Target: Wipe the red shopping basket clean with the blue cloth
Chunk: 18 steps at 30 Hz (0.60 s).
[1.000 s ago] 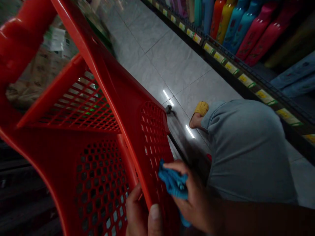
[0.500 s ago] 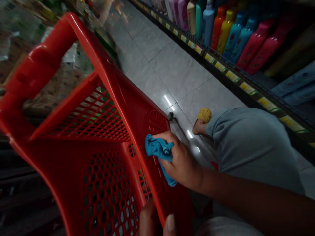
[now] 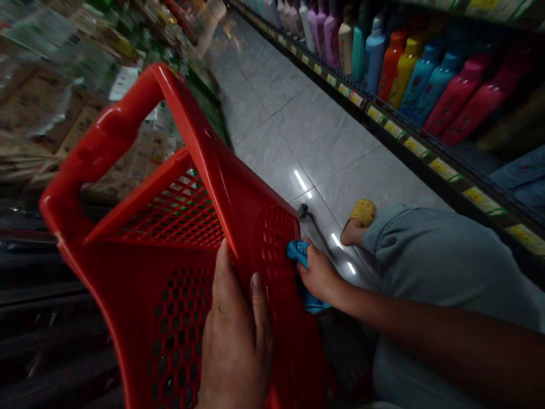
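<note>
against the red plastic shopping basket (image 3: pixel 200 142), the right hand (image 3: pixel 319 272) is clenched around a blue cloth (image 3: pixel 298 253) pressed to its mesh wall, while the left hand (image 3: pixel 234 335) grasps the basket's side.

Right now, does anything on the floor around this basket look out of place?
A thin black rod with a knobbed end stands out: it appears to lie across the floor tiles just past the red plastic shopping basket, looking stray, though the view can't show whether it joins the basket.
</note>
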Each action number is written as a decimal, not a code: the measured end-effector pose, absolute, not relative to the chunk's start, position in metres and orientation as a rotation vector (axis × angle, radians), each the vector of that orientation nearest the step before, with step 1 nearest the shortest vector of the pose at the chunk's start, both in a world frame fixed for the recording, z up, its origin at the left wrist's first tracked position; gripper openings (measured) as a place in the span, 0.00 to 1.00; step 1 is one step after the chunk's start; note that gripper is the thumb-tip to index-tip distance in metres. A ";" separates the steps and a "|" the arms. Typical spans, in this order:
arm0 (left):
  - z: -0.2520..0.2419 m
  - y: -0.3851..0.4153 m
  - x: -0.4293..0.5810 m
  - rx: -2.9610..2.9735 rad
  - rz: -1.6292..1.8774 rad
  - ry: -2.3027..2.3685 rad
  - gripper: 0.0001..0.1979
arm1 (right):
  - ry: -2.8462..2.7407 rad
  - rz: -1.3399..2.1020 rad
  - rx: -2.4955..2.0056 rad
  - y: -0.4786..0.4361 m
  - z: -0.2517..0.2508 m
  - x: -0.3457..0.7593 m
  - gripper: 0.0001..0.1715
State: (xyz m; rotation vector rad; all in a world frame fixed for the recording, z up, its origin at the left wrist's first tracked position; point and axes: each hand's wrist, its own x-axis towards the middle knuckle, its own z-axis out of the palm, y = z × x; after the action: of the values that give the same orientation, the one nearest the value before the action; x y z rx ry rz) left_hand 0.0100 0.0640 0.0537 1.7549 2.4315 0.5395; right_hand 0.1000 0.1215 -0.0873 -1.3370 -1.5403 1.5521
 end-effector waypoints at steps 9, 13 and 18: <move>0.057 0.058 0.005 1.619 0.501 2.461 0.30 | -1.618 1.465 -0.893 0.140 -0.043 0.096 0.25; 0.057 0.057 0.006 1.498 0.472 2.469 0.31 | -1.564 1.708 -1.532 0.156 -0.085 0.086 0.17; 0.052 0.053 0.000 1.558 0.496 2.485 0.30 | -1.523 1.487 -1.282 0.159 -0.065 0.078 0.19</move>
State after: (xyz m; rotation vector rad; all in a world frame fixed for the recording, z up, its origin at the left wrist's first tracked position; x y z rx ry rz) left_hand 0.0001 0.0531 0.0522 1.5577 2.4846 0.4960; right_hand 0.0779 0.1587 -0.0655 -1.2822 -1.5230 1.4867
